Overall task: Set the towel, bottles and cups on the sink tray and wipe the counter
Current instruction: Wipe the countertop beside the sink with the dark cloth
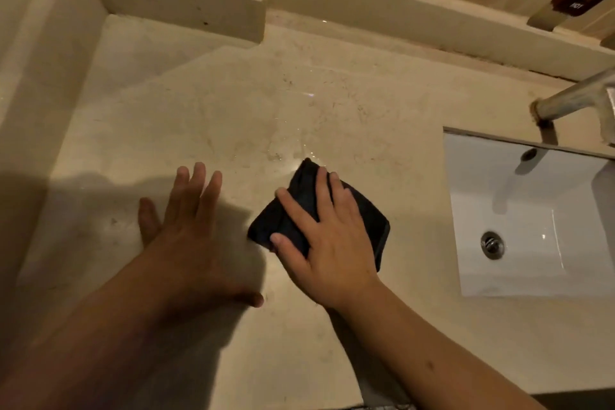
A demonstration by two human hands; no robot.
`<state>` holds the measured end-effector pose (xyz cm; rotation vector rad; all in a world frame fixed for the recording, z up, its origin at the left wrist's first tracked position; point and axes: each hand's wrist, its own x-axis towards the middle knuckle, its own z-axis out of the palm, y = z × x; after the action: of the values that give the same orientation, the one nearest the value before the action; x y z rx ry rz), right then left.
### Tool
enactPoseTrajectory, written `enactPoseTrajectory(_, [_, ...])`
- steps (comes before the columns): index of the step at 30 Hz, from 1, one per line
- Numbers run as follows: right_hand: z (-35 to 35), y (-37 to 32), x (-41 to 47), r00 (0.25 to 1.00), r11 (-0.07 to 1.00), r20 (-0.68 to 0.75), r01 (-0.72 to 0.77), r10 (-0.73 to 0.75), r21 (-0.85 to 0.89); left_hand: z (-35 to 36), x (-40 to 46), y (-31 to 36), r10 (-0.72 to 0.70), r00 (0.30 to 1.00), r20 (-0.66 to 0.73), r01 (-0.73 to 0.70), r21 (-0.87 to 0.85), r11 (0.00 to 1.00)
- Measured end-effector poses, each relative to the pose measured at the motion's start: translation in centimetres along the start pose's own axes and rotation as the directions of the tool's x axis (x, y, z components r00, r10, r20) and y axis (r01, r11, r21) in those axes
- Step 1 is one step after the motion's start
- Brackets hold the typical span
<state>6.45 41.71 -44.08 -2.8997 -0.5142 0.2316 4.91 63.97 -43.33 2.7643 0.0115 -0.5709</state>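
Observation:
A dark folded cloth (pixel 369 223) lies flat on the beige stone counter (pixel 233 116), near its middle. My right hand (pixel 326 236) presses down on the cloth with its fingers spread across it. To the left of the cloth, my left hand (pixel 189 226) rests palm down on the bare counter with fingers apart and nothing in it. A wet sheen shows on the counter just beyond the cloth. No towel, bottles, cups or tray are in view.
A white rectangular sink (pixel 532 226) with a metal drain (pixel 492 245) is set into the counter at the right. A metal faucet (pixel 572 100) reaches over it. A raised ledge (pixel 186 0) and tiled wall run along the back and left.

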Motion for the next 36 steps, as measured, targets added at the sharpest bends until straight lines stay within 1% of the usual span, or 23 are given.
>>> enactPoseTrajectory(1, [-0.4, 1.6, -0.2, 0.999, 0.999, -0.012, -0.045, 0.045, -0.003, -0.1, 0.3, 0.3, -0.003, 1.000, -0.012, 0.004, 0.021, 1.000])
enactPoseTrajectory(4, [-1.4, 6.6, -1.5, 0.987, 0.988, -0.034, -0.156, 0.156, -0.001, -1.1, 1.3, 0.5, 0.047, 0.999, -0.004, -0.046, 0.088, 0.995])
enactPoseTrajectory(8, [-2.1, 11.1, -4.9, 0.955, 0.956, -0.054, -0.291, 0.293, 0.032, -2.1, 2.4, 0.7, 0.039, 0.996, 0.076, -0.047, 0.110, 0.993])
enactPoseTrajectory(10, [-1.9, 11.6, -7.0, 0.941, 0.943, -0.058, -0.331, 0.332, 0.034, -2.4, 2.7, 0.3, 0.047, 0.991, 0.124, -0.060, 0.106, 0.992])
enactPoseTrajectory(12, [-1.6, 11.2, -8.5, 0.930, 0.931, -0.048, -0.363, 0.365, 0.033, -2.9, 2.8, -0.4, 0.072, 0.984, 0.161, -0.081, 0.053, 0.995])
enactPoseTrajectory(14, [-1.4, 10.0, -9.0, 0.911, 0.912, -0.043, -0.410, 0.411, 0.030, -3.2, 2.7, -0.9, 0.109, 0.977, 0.181, -0.108, -0.016, 0.994])
enactPoseTrajectory(16, [-1.2, 8.2, -8.9, 0.901, 0.902, -0.039, -0.431, 0.432, 0.016, -3.3, 2.6, -1.0, 0.125, 0.975, 0.182, -0.118, -0.048, 0.992])
enactPoseTrajectory(18, [-0.8, 5.8, -8.5, 0.923, 0.923, -0.019, -0.385, 0.386, 0.006, -3.3, 2.5, -0.8, 0.115, 0.977, 0.178, -0.109, -0.044, 0.993])
enactPoseTrajectory(21, [0.1, 1.7, -7.2, 0.968, 0.968, 0.014, -0.250, 0.250, 0.006, -3.4, 2.4, -0.6, 0.107, 0.973, 0.205, -0.095, -0.070, 0.993])
enactPoseTrajectory(24, [0.8, -2.0, -4.6, 0.993, 0.994, 0.048, -0.104, 0.106, -0.028, -3.6, 2.4, -0.4, 0.093, 0.971, 0.221, -0.081, -0.062, 0.995])
enactPoseTrajectory(26, [1.1, -3.9, -2.2, 0.999, 1.000, 0.054, -0.003, 0.005, -0.029, -3.6, 2.4, -0.6, 0.095, 0.971, 0.218, -0.080, -0.079, 0.994])
enactPoseTrajectory(30, [1.2, -6.1, 2.9, 0.982, 0.982, 0.044, 0.187, -0.186, -0.023, -3.6, 2.2, -1.8, 0.164, 0.973, 0.161, -0.126, -0.222, 0.967])
enactPoseTrajectory(32, [1.1, -6.4, 5.5, 0.971, 0.971, 0.035, 0.236, -0.235, -0.024, -3.4, 2.3, -1.9, 0.152, 0.976, 0.156, -0.115, -0.227, 0.967])
enactPoseTrajectory(33, [0.9, -6.3, 6.6, 0.968, 0.968, 0.025, 0.251, -0.251, -0.019, -3.1, 2.4, -1.8, 0.132, 0.978, 0.159, -0.099, -0.201, 0.975])
enactPoseTrajectory(35, [0.5, -5.7, 8.4, 0.966, 0.966, -0.003, 0.259, -0.259, 0.001, -2.8, 2.7, -1.5, 0.084, 0.983, 0.162, -0.064, -0.125, 0.990])
enactPoseTrajectory(36, [0.3, -5.2, 9.1, 0.969, 0.969, -0.012, 0.248, -0.248, 0.010, -2.8, 2.7, -1.4, 0.062, 0.985, 0.161, -0.041, -0.130, 0.991])
